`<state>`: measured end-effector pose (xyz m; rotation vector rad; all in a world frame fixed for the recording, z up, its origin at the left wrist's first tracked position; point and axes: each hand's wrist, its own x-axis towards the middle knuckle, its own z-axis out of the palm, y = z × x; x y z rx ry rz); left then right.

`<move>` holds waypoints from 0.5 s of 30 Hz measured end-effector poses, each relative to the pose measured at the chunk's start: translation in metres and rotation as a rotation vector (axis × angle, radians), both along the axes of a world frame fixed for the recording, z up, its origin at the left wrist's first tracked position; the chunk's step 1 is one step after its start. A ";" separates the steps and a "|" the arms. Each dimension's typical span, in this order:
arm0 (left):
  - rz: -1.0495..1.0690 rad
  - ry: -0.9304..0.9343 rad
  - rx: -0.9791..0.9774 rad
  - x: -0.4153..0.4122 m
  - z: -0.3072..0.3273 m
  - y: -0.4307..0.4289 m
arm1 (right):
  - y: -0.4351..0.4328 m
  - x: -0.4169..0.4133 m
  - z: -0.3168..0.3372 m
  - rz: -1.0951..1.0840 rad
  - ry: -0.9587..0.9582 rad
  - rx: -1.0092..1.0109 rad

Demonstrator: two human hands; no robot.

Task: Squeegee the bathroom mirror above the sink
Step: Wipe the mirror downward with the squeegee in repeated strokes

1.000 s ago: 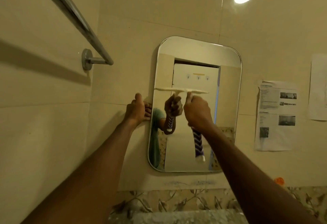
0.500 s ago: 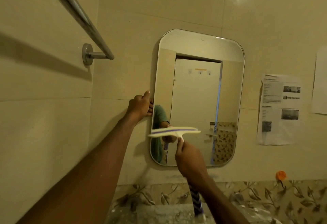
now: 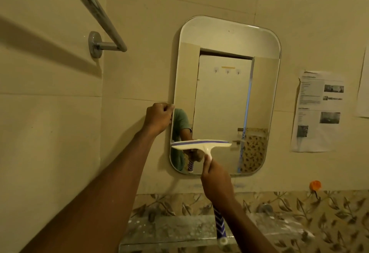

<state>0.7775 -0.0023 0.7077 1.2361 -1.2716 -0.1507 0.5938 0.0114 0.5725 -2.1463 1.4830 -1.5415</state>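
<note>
A rounded rectangular mirror hangs on the beige tiled wall. My right hand grips the handle of a cream squeegee. Its blade lies level across the lower left part of the glass, and the purple-and-white handle end sticks out below my wrist. My left hand is closed on the mirror's left edge at mid height. Both hands and a green sleeve show as reflections in the glass.
A chrome towel bar juts out from the left wall at the upper left. Printed paper sheets are stuck to the wall right of the mirror. Below run a leaf-patterned tile band, an orange hook and a glass shelf.
The squeegee went from mid height down to the lower part of the mirror. Since half a second ago it has hardly moved. My left hand stayed on the mirror's left edge.
</note>
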 end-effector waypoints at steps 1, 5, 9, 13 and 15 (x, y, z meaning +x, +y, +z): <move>0.007 -0.017 0.003 0.000 -0.003 0.002 | 0.001 -0.004 0.000 0.010 0.036 0.019; -0.001 -0.042 0.044 0.000 -0.018 0.006 | -0.006 -0.034 0.054 0.065 -0.058 -0.100; 0.030 -0.056 0.016 -0.002 -0.023 0.004 | -0.029 -0.083 0.128 -0.099 -0.069 -0.158; 0.068 -0.086 -0.007 -0.002 -0.026 0.002 | -0.042 -0.096 0.083 -0.057 -0.054 -0.132; 0.074 -0.089 -0.020 -0.003 -0.026 0.002 | -0.041 -0.093 0.037 -0.070 -0.071 -0.080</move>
